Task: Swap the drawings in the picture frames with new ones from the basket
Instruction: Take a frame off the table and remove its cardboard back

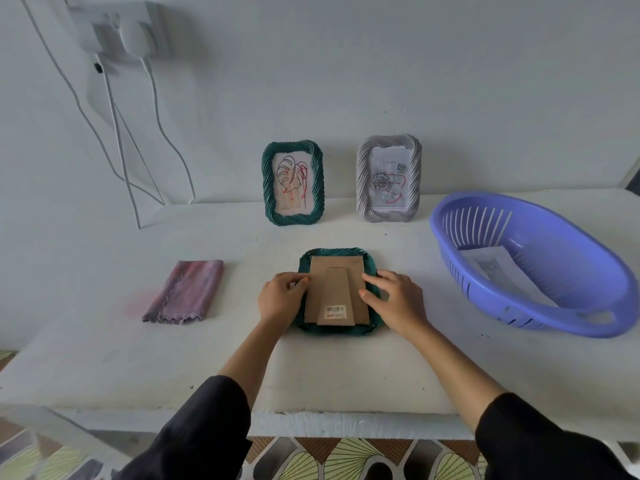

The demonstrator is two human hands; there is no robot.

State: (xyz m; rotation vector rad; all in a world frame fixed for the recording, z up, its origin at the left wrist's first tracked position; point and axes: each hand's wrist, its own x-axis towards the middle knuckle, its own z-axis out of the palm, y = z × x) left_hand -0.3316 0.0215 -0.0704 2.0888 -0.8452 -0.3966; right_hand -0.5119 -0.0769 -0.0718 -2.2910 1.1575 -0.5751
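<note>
A green picture frame (337,255) lies face down on the white table, its brown cardboard back (336,289) and folded stand facing up. My left hand (278,297) rests on the frame's left edge, fingertips touching the cardboard. My right hand (394,299) lies on the right edge with fingers straight on the backing. Two frames stand against the wall: a green one (293,183) with a leaf drawing and a grey one (388,178) with a rose drawing. A blue plastic basket (540,306) at the right holds paper drawings (491,268).
A folded purple-pink cloth (185,291) lies to the left of the flat frame. White cables (138,168) hang from a wall socket at the far left. The table's front edge (346,422) runs just under my forearms.
</note>
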